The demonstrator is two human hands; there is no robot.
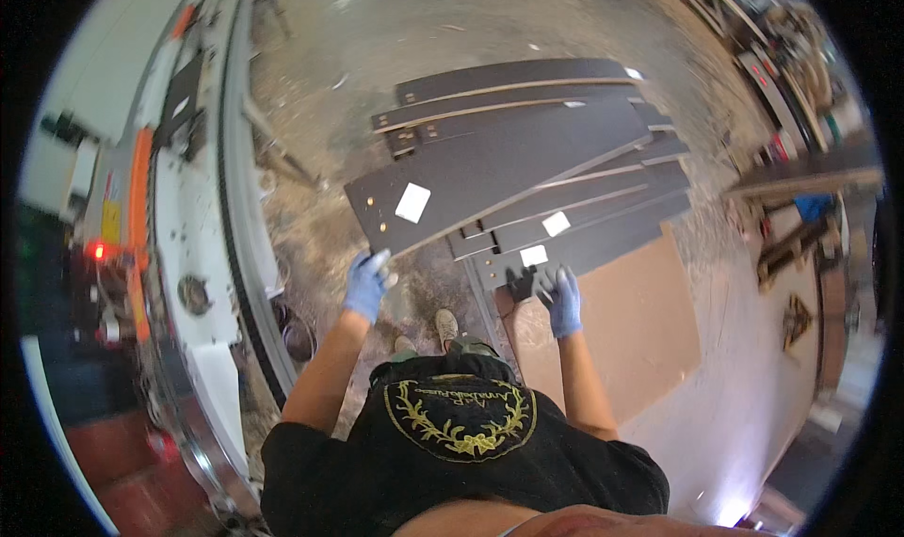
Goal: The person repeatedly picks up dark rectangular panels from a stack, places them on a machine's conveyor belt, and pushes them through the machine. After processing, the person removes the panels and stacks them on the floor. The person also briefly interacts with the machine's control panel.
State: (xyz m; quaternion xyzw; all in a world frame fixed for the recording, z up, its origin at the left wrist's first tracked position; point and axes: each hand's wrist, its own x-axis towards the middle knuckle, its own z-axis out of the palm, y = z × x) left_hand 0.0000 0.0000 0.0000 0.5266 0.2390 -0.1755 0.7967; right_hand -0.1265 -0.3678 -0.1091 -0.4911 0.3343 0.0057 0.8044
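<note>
My left hand (368, 286), in a blue glove with pale fingertips, is at the near left corner of a long dark panel (508, 165). Its fingers are apart; whether they touch the corner is hard to make out. This panel lies slanted across a stack of similar dark panels (603, 231) and carries a white label (412, 202) and two small brass-coloured spots at its left end. My right hand (563, 304), gloved alike, is beside the near edge of the stack with fingers stretched out and nothing visible in it. A small white label (534, 256) lies just beyond its fingertips.
Under the near side of the stack is a brown board (640, 320). A long machine with a pale bed (188, 245), orange parts and a red light runs along the left. Wooden trestles (800, 175) stand at the right. The floor (320, 29) is dusty, with scraps on it.
</note>
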